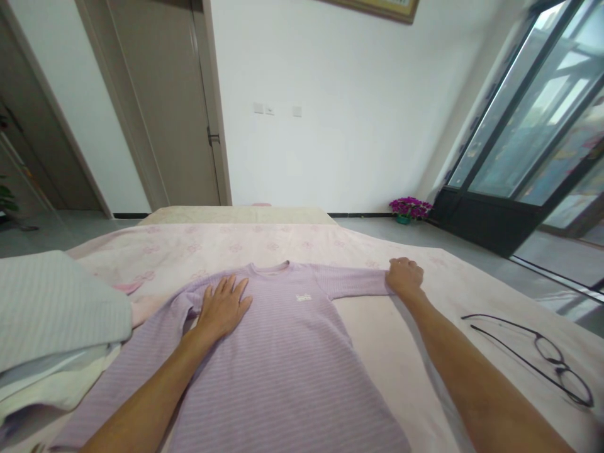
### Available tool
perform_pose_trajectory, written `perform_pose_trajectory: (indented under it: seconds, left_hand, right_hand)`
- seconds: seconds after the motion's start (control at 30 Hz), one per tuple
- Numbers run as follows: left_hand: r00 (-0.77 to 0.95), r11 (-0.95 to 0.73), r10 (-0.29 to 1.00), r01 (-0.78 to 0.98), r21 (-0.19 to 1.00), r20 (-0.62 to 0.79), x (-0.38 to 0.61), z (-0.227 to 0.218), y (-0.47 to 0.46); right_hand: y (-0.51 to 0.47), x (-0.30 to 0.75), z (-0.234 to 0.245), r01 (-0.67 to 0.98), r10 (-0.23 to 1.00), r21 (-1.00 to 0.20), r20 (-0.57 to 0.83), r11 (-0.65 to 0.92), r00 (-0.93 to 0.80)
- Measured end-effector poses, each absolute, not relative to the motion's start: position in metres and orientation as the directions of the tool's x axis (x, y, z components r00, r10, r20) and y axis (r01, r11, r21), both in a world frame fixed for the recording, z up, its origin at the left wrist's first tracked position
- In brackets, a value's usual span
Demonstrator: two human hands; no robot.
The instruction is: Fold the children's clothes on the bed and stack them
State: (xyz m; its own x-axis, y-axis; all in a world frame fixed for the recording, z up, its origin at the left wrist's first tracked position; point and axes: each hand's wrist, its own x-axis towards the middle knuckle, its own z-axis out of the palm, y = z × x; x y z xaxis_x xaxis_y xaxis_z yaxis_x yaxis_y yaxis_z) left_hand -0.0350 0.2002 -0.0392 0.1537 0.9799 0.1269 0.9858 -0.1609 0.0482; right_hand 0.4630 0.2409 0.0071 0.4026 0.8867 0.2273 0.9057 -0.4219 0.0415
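A lilac striped long-sleeved shirt [287, 352] lies spread on the pink bed cover, its neckline facing away from me and a small white label on its chest. My left hand [224, 306] rests flat on the shirt near the left shoulder, fingers spread. At the end of the right-hand sleeve, my right hand [404, 275] is closed on the cuff. That sleeve stretches straight out to the side. The other sleeve runs down toward the lower left, partly behind my left forearm.
Folded clothes [56, 314] are piled at the left. A pair of glasses [559, 365] lies unfolded on the pink cover [377, 333] at the right. Beyond the bed are a door [165, 94], a white wall, a pot of purple flowers [410, 207] and a dark-framed glass door [514, 138].
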Motion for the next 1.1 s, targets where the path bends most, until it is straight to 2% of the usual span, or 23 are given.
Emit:
perform_pose_trajectory:
  seconds: [0.07, 0.17, 0.27, 0.3, 0.37, 0.5, 0.57, 0.67, 0.73, 0.8, 0.97, 1.1]
  left_hand:
    - [0.152, -0.159, 0.981, 0.986, 0.047, 0.124, -0.034, -0.038, 0.199]
    - [0.149, -0.156, 0.981, 0.987, 0.049, 0.122, -0.034, -0.037, 0.199]
    - [0.146, -0.152, 0.982, 0.987, 0.047, 0.118, -0.035, -0.037, 0.199]
    - [0.144, -0.151, 0.983, 0.987, 0.047, 0.116, -0.035, -0.037, 0.199]
    - [0.142, -0.148, 0.983, 0.988, 0.052, 0.113, -0.035, -0.037, 0.199]
    - [0.136, -0.143, 0.984, 0.988, 0.058, 0.114, -0.034, -0.036, 0.198]
    - [0.135, -0.142, 0.984, 0.988, 0.055, 0.117, -0.034, -0.035, 0.198]
    - [0.137, -0.144, 0.983, 0.988, 0.055, 0.119, -0.034, -0.036, 0.198]
    - [0.136, -0.144, 0.984, 0.988, 0.061, 0.119, -0.034, -0.037, 0.199]
    - [0.133, -0.142, 0.984, 0.987, 0.068, 0.119, -0.035, -0.038, 0.199]
    - [0.123, -0.133, 0.986, 0.988, 0.083, 0.115, -0.034, -0.036, 0.198]
    - [0.121, -0.132, 0.986, 0.987, 0.094, 0.115, -0.033, -0.034, 0.197]
  right_hand:
    - [0.245, 0.429, 0.006, 0.970, 0.927, 0.040, 0.307, -0.240, 0.217]
    - [0.245, 0.364, -0.004, 0.983, 0.967, -0.016, 0.181, 0.183, -0.177]
    - [0.239, 0.312, -0.016, 0.893, 0.892, -0.044, 0.090, 0.448, -0.443]
    - [0.238, 0.303, -0.019, 0.869, 0.871, -0.064, 0.063, 0.491, -0.487]
    - [0.239, 0.296, -0.022, 0.874, 0.878, -0.083, 0.023, 0.479, -0.479]
    - [0.252, 0.302, -0.015, 0.959, 0.959, -0.048, -0.037, 0.278, -0.280]
    - [0.257, 0.294, -0.011, 0.976, 0.976, -0.028, -0.005, 0.216, -0.217]
    - [0.259, 0.265, -0.012, 0.945, 0.946, -0.049, 0.047, 0.323, -0.321]
    - [0.259, 0.245, -0.016, 0.891, 0.896, -0.095, 0.012, 0.443, -0.444]
    - [0.262, 0.233, -0.021, 0.877, 0.882, -0.126, -0.022, 0.464, -0.470]
    - [0.279, 0.234, -0.018, 0.950, 0.949, -0.099, -0.077, 0.297, -0.305]
    - [0.275, 0.229, -0.009, 0.983, 0.984, -0.086, -0.064, 0.160, -0.165]
